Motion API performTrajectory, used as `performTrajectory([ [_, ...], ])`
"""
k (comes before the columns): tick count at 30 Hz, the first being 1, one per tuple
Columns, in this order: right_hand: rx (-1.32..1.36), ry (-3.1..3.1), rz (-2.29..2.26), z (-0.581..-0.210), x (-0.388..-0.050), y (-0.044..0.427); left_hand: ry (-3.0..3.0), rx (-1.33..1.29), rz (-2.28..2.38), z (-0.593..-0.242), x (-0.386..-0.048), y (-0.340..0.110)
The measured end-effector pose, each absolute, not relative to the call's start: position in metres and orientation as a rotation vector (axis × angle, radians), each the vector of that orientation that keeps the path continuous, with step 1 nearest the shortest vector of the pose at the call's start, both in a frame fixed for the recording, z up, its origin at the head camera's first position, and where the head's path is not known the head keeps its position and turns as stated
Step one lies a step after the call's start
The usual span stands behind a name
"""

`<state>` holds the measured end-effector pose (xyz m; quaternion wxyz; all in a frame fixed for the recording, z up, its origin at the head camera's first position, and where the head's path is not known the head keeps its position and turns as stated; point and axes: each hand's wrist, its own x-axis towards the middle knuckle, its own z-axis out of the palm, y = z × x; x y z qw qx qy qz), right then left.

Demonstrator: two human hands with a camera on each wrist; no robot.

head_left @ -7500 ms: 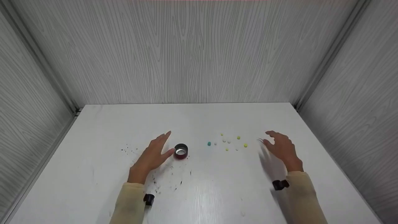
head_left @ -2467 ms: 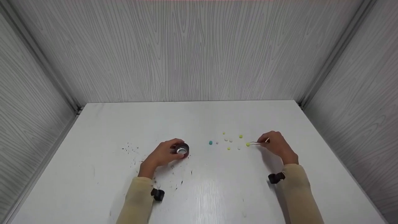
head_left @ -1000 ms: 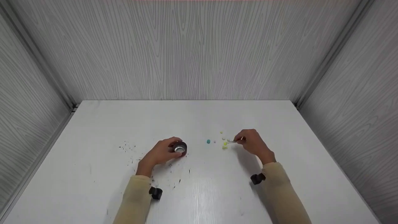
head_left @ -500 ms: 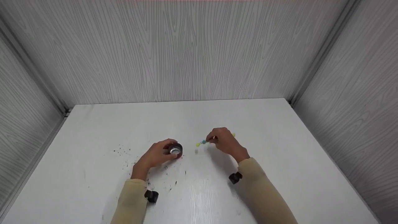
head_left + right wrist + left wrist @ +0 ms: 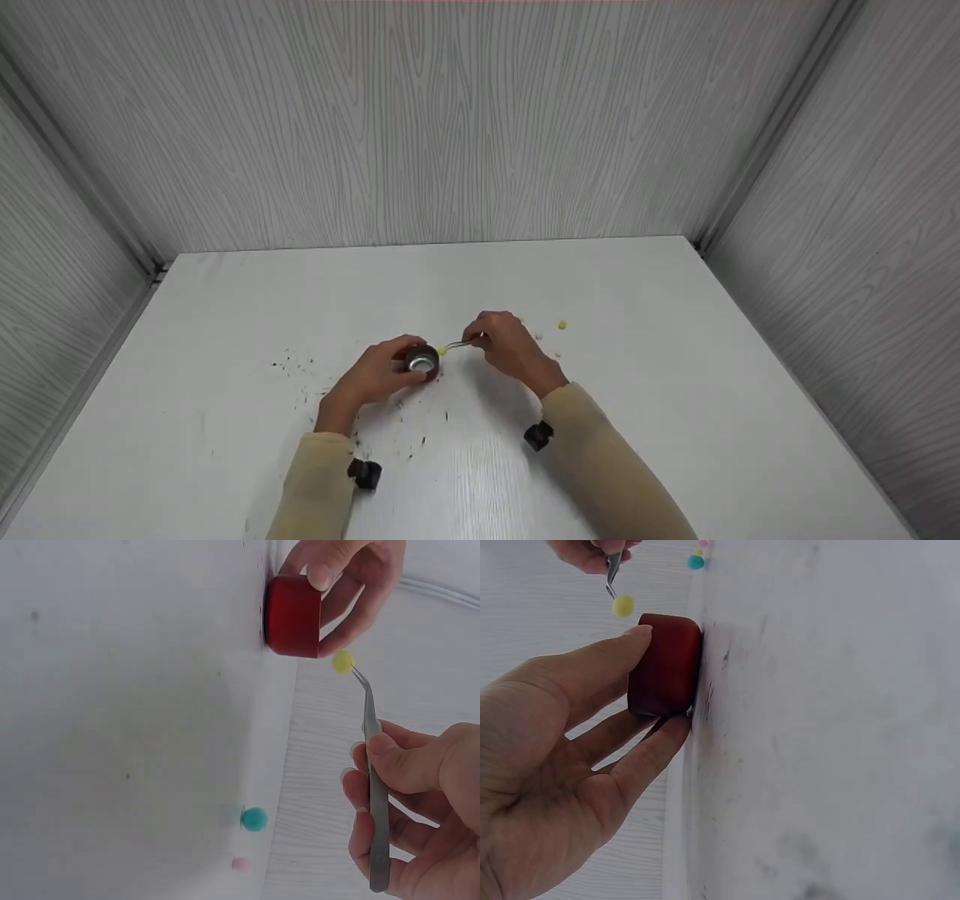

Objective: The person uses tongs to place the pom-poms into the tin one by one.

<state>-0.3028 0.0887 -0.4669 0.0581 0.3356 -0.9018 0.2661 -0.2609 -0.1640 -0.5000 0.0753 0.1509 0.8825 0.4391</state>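
A small red cup (image 5: 667, 664) with a silvery inside stands on the white table, and my left hand (image 5: 375, 373) holds it between thumb and fingers. With my right hand (image 5: 511, 346) I grip a pair of bent-tip metal tweezers (image 5: 379, 817). Pinched at their tips is a small yellow ball (image 5: 343, 661), just above and to the right of the cup's rim, apart from it. In the right wrist view a teal ball (image 5: 255, 819) and a smaller pink ball (image 5: 240, 864) lie on the table. My right hand hides them in the head view.
Beyond my right hand lie another yellow ball (image 5: 562, 325) and a pale ball (image 5: 538, 337); others are partly covered by the hand. Dark specks (image 5: 292, 363) are scattered around my left forearm. Wood-grain panels (image 5: 450, 120) enclose the table at the back and sides.
My left hand has taken hold of the cup, which stays in place. The tweezers in my right hand have picked up the right-hand yellow ball and carried it left, over the others, to the cup.
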Motion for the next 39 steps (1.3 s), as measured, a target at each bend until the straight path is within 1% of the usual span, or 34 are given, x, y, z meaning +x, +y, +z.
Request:
performTrajectory([
  [8, 1.043, -2.737, 0.825, -0.474, -0.302, 0.078, 2.640, 0.452, 1.327, -0.501, -0.261, -0.164],
  [14, 0.995, -2.748, 0.830, -0.481, -0.304, 0.080, 2.647, 0.442, 1.326, -0.499, -0.262, -0.164],
  [20, 0.971, -2.738, 0.889, -0.479, -0.305, 0.089, 2.658, 0.422, 1.313, -0.499, -0.262, -0.164],
  [27, 0.902, -2.717, 0.964, -0.471, -0.308, 0.117, 2.654, 0.427, 1.323, -0.503, -0.259, -0.164],
  [39, 0.746, -2.706, 0.930, -0.457, -0.321, 0.181, 2.645, 0.358, 1.329, -0.503, -0.258, -0.163],
])
